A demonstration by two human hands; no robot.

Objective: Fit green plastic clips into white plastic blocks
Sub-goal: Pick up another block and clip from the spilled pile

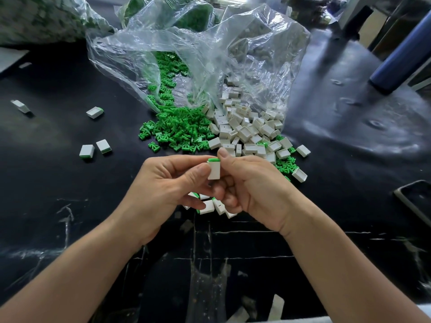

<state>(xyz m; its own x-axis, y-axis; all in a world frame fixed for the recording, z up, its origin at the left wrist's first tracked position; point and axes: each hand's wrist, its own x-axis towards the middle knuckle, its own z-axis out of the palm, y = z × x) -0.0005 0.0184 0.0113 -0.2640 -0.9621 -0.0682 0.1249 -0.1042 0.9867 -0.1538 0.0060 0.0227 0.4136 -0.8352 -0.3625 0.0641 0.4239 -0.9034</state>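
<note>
Together, left hand (172, 180), right hand (251, 187) pinch white block (214, 171); green clip (213, 160) mostly hidden.

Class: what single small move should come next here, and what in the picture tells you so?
Probably a final push from the right hand, whose thumb rests at the green clip atop the white block that the left hand pinches; whether the clip is fully home cannot be told.

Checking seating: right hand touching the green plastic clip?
Touching. Head view: right hand thumb tip presses the green plastic clip atop the white plastic block.
</note>
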